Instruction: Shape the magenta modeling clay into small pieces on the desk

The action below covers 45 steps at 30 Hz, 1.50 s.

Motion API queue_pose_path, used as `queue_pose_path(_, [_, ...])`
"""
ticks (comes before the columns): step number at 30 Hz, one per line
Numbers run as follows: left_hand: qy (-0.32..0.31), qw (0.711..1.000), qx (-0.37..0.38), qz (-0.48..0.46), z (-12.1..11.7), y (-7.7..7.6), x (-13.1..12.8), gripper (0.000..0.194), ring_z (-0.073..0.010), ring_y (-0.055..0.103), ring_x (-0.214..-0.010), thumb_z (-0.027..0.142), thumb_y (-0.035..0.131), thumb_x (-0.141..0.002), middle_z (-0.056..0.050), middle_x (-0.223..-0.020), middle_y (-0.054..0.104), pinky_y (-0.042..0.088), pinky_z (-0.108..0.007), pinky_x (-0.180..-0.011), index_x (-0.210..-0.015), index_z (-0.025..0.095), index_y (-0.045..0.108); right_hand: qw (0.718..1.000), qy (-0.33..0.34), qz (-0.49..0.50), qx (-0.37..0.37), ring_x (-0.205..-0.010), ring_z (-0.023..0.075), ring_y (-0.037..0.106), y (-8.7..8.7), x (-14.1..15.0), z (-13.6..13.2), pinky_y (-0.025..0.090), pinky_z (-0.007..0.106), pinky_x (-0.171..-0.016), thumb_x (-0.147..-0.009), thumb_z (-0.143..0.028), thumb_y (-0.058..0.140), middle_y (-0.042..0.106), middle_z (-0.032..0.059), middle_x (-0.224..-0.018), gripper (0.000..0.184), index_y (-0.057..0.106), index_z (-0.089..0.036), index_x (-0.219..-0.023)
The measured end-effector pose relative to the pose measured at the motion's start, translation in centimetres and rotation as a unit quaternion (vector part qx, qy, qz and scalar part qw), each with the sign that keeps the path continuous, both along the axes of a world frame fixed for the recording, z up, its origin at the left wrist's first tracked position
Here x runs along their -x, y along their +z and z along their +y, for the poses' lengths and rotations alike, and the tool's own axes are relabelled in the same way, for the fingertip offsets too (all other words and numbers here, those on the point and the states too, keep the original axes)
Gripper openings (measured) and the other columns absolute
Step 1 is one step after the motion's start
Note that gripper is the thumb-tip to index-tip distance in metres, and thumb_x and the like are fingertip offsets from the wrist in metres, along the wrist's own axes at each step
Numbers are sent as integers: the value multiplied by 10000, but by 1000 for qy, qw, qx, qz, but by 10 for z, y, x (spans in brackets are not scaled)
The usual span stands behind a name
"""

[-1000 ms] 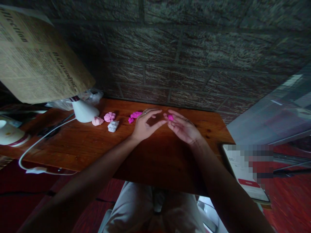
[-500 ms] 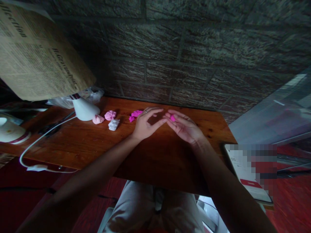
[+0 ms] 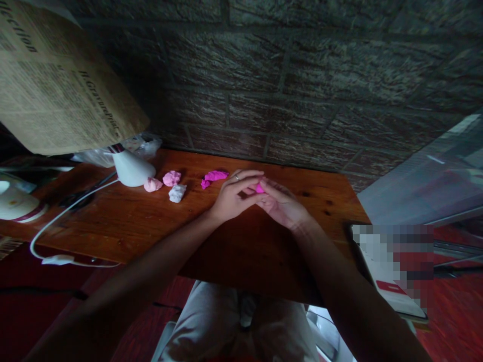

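Note:
Both hands meet over the wooden table, with a small bright magenta lump (image 3: 260, 188) between their fingertips. The frames do not settle whether it is crumpled paper or soft clay. My right hand (image 3: 283, 206) grips the lump with thumb and fingers. My left hand (image 3: 236, 196), a ring on one finger, is closed around the lump's other side, and its fingers partly cover it. Left of the hands lie more magenta pieces (image 3: 215, 175) of the same look. Further left sit two light pink crumpled lumps (image 3: 171, 178) and a white one (image 3: 177, 193).
A lamp with a printed paper shade (image 3: 71, 85) and white base (image 3: 132, 168) stands at the left, its white cord (image 3: 60, 216) hanging over the table edge. A white cup-like vessel (image 3: 17, 201) is far left. A brick wall (image 3: 245, 120) backs the table (image 3: 151, 231).
My left hand has come in against the right, its fingers closing onto the magenta lump. The right hand has shifted slightly left. More of the magenta pieces on the table now shows.

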<state>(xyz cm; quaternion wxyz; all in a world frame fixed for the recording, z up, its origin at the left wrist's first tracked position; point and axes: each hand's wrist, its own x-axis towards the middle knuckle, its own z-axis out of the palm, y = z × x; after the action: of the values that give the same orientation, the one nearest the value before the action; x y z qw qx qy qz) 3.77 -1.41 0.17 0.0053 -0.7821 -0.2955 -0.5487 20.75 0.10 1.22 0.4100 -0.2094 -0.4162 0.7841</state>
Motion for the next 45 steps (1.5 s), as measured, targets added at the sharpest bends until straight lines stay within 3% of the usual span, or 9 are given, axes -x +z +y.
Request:
queue_pose_path(4, [-5, 1000, 12, 1, 1, -1, 1, 253, -238, 716, -1132, 307, 731, -930, -129, -1184, 768, 580, -435, -974, -1151, 183, 731, 1000, 6, -2, 13, -977, 161, 757, 2, -1, -1, 545, 306, -994, -783, -415, 878, 827, 1, -962, 227, 790, -258, -923])
queue_pose_path(9, [11, 996, 78, -30, 1, -2, 4, 230, -205, 730, -1109, 263, 640, -990, -121, -1191, 769, 595, -367, -953, -1192, 180, 713, 1000, 6, -4, 29, -1061, 183, 743, 4, -6, 1, 521, 366, -1058, -762, -345, 896, 827, -1, -1042, 254, 784, -290, -983])
queue_pose_path(15, [-1, 992, 90, -87, 0, 1, 4, 200, -203, 757, -1006, 340, 825, -843, -86, -1017, 797, 603, -350, -903, -920, 181, 731, 999, 36, -14, 26, -989, 162, 750, 8, -4, -4, 547, 323, -990, -715, -392, 923, 833, -6, -1012, 334, 796, -280, -1003])
queue_pose_path(18, [6, 993, 78, -87, -2, 3, 3, 196, -200, 763, -981, 317, 840, -826, -81, -987, 798, 604, -347, -890, -850, 172, 709, 999, 36, -21, 21, -956, 157, 751, 8, -3, -5, 542, 314, -976, -706, -400, 926, 833, -14, -967, 332, 797, -274, -984])
queue_pose_path(22, [-9, 995, 80, -56, -4, 3, 5, 150, -209, 762, -1019, 275, 811, -854, -100, -1073, 794, 605, -362, -914, -918, 171, 723, 998, 31, -50, 9, -962, 163, 750, 5, -3, -4, 526, 310, -979, -723, -346, 914, 830, -2, -972, 301, 792, -259, -984])
queue_pose_path(28, [-33, 997, 69, -24, -1, -1, 6, 282, -217, 731, -1146, 273, 770, -895, -114, -1218, 770, 587, -392, -1009, -1163, 193, 733, 998, 49, -28, -29, -1039, 201, 749, 4, -6, -1, 510, 373, -1034, -822, -427, 832, 833, 27, -974, 241, 782, -249, -977])
queue_pose_path(38, [-16, 999, 47, -1, -1, 1, 7, 170, -219, 752, -1070, 315, 811, -858, -91, -1082, 795, 616, -382, -935, -945, 184, 748, 998, 28, -48, 0, -991, 164, 731, 1, -7, -1, 541, 303, -956, -761, -363, 891, 816, 6, -1010, 280, 790, -267, -1004])
queue_pose_path(45, [-48, 997, 63, 25, 0, 1, 7, 215, -246, 717, -1166, 312, 800, -869, -95, -1122, 792, 587, -456, -1016, -1053, 209, 760, 998, 44, -37, -11, -933, 158, 726, 6, -8, -2, 561, 285, -921, -740, -261, 886, 806, 5, -939, 217, 798, -240, -937])
